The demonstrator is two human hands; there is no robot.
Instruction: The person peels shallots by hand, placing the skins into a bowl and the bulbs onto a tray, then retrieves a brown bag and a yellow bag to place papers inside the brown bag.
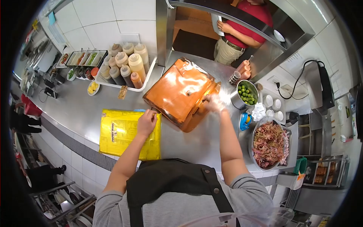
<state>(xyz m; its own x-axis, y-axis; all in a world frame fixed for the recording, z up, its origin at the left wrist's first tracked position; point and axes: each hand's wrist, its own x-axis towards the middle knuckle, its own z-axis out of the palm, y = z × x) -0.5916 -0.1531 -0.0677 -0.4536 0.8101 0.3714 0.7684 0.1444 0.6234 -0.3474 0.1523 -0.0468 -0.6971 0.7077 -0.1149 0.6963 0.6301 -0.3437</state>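
Note:
An orange-brown, glossy, flat rectangular case or bag (177,89) lies tilted on the steel counter. My right hand (214,104) is at its right edge, smeared by motion, so its fingers cannot be made out. My left hand (148,120) is over the upper right part of a yellow, wrapped flat package (120,130), near the lower left edge of the orange case. Its fingers are curled together, and what they hold, if anything, is too small to name. A bit of something blue shows just left of that hand.
Sauce bottles (136,66) fill a white tray at the back. To the right stand a pot of green limes (246,94), a blue tape dispenser (245,121) and a large bowl of shredded food (268,145). A person in red (252,19) stands beyond the counter opening.

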